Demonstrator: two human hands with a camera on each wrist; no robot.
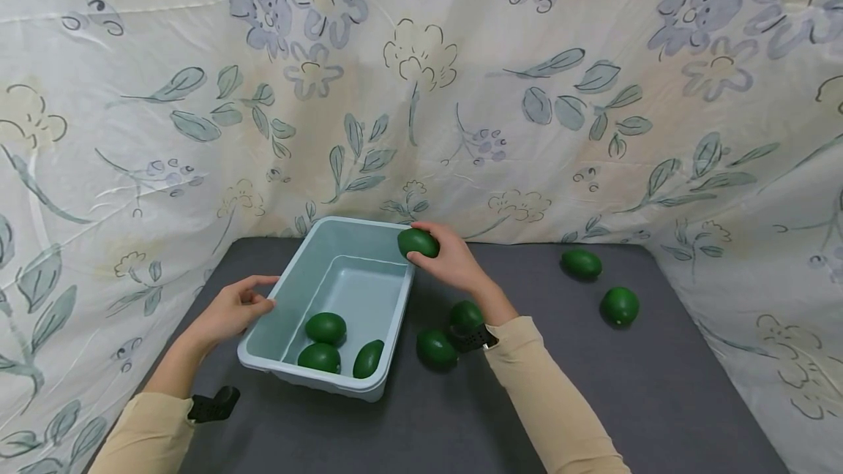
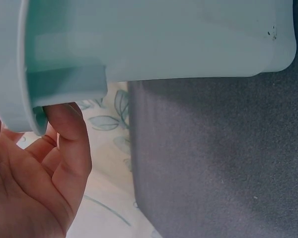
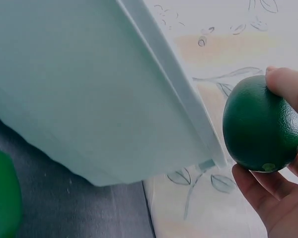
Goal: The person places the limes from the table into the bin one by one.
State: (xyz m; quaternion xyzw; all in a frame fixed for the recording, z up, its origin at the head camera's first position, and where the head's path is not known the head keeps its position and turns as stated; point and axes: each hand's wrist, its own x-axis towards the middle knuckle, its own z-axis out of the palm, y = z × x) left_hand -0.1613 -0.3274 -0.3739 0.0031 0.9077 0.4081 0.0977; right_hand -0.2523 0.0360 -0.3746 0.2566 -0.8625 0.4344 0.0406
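Note:
My right hand [image 1: 451, 258] holds a glossy dark green avocado [image 1: 418, 243] between thumb and fingers, at the far right corner of a pale blue-green plastic tub [image 1: 388, 313]. In the right wrist view this avocado [image 3: 260, 124] is beside the tub's rim, its stem end turned down. My left hand [image 1: 233, 309] grips the tub's left rim; the left wrist view has a curled finger [image 2: 72, 129] tucked under the rim's edge. Inside the tub's near end lie three avocados, among them one at the right [image 1: 368, 359].
Right of the tub, two avocados rest on the dark grey table [image 1: 546, 386], one [image 1: 437, 350] nearer and one [image 1: 466, 317] partly behind my right wrist. Two more, an oval one [image 1: 582, 264] and a rounder one [image 1: 620, 306], lie farther right. Floral cloth [image 1: 461, 93] hangs behind.

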